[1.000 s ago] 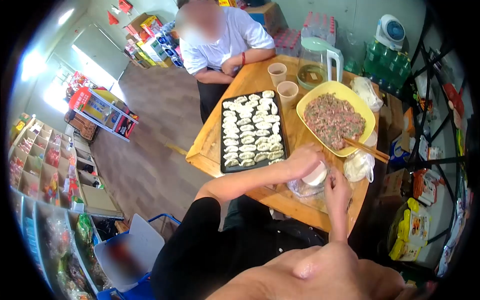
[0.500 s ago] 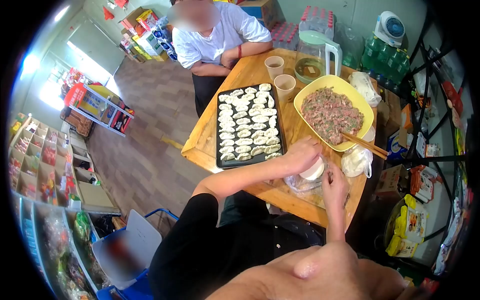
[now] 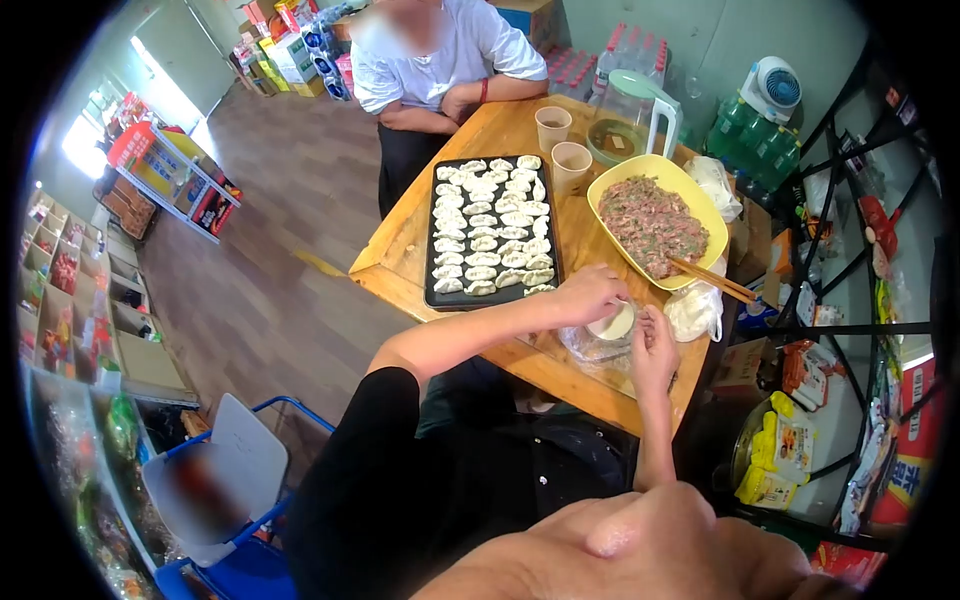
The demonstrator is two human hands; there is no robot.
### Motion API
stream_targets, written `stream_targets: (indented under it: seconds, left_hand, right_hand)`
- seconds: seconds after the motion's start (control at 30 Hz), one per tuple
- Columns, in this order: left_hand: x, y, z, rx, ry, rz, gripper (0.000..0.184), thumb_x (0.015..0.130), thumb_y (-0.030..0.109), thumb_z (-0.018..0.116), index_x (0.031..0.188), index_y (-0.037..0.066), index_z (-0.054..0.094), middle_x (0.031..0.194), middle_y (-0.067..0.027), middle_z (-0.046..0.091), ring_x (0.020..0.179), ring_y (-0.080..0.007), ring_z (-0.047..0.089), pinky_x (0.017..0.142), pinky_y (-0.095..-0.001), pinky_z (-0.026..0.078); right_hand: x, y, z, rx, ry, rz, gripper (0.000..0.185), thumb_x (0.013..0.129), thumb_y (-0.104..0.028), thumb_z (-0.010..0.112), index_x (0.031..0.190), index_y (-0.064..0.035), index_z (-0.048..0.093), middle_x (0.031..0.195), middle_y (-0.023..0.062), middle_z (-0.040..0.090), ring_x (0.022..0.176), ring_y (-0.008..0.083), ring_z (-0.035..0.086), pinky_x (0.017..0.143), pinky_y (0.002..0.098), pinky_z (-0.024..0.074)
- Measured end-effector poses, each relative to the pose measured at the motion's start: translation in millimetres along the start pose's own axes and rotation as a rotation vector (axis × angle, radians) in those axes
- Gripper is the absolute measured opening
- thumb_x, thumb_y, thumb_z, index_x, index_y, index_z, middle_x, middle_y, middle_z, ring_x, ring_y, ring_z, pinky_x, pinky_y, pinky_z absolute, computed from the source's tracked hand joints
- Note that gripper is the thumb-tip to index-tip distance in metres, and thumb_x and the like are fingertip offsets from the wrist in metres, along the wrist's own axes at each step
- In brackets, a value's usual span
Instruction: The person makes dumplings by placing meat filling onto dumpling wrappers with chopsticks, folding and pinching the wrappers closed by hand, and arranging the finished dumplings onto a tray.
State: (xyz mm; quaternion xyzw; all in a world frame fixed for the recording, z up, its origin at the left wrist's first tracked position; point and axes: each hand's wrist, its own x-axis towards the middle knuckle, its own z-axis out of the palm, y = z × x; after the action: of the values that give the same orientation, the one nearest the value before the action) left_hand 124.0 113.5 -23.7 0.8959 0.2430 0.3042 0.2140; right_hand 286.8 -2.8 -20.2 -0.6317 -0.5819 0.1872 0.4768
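Round white dumpling wrappers [image 3: 612, 323] lie in a clear plastic bag [image 3: 588, 347] at the table's near edge, between my hands. My left hand [image 3: 592, 292] is at the far left side of the wrappers, its fingers bent and pinched together; what they hold is hidden. My right hand [image 3: 654, 342] is closed at the right side of the wrappers, thumb and finger pinching the bag's edge. Left of my hands, a black tray [image 3: 429, 262] bears rows of folded dumplings [image 3: 482, 258]. Beyond my hands stands a yellow bowl [image 3: 601, 208] of minced meat filling [image 3: 655, 222], with chopsticks [image 3: 725, 281] resting in it.
Two paper cups [image 3: 571, 165] and a lidded pitcher [image 3: 620, 128] stand at the table's back. White plastic bags [image 3: 694, 312] lie beside the bowl. Across the wooden table [image 3: 400, 262], a person [image 3: 455, 60] leans with folded arms. Shelves [image 3: 840, 330] with packages flank the right.
The view has shifted slightly, so the table sits a little higher and farther left. Both my hands stay around the wrappers and bag, with only small finger movements.
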Motion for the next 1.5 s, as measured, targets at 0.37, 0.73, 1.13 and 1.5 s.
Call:
stream_targets:
  seconds: [0.37, 0.73, 1.13, 1.5]
  left_hand:
    - [-16, 13, -22, -0.192, 0.049, -0.053, 0.012, 0.077, 0.012, 0.07, 0.087, 0.007, 0.067, 0.087, -0.0094, 0.058, 0.092, -0.0291, 0.055, 0.082, -0.0388, 0.045]
    - [-45, 69, -51, -0.507, 0.419, -0.213, 0.017, 0.088, 0.008, 0.063, 0.104, 0.003, 0.059, 0.1, -0.006, 0.056, 0.084, -0.0174, 0.057, 0.078, -0.028, 0.047]
    - [-86, 102, -45, -1.468, 0.141, -0.435, 0.015, 0.095, 0.02, 0.059, 0.099, 0.006, 0.06, 0.094, 0.0014, 0.058, 0.09, -0.0082, 0.052, 0.082, -0.0253, 0.043]
    - [-85, 97, -43, -1.544, 0.192, -0.553, 0.012, 0.093, 0.018, 0.064, 0.093, 0.006, 0.06, 0.091, 0.0022, 0.057, 0.091, -0.0076, 0.051, 0.086, -0.0243, 0.039]
  right_hand:
    - [19, -30, 7, -0.107, -0.31, -0.028, 0.039, 0.083, -0.009, 0.062, 0.121, -0.0003, 0.056, 0.104, 0.0134, 0.064, 0.095, 0.0258, 0.062, 0.083, 0.0337, 0.0485]
    - [-1, -62, 21, 0.627, -0.146, 0.347, 0.035, 0.098, -0.013, 0.045, 0.13, -0.0002, 0.051, 0.121, 0.0093, 0.058, 0.109, 0.0178, 0.058, 0.094, 0.0322, 0.0474]
    - [-59, -108, 19, 0.409, -0.18, 0.046, 0.05, 0.09, 0.005, 0.041, 0.14, 0.0019, 0.036, 0.131, 0.0135, 0.051, 0.123, 0.0206, 0.047, 0.104, 0.0327, 0.0373]
    - [-54, -104, 28, 0.143, -0.235, -0.092, 0.055, 0.087, 0.01, 0.04, 0.141, 0.0029, 0.032, 0.132, 0.0221, 0.049, 0.128, 0.0317, 0.047, 0.106, 0.0388, 0.0357]
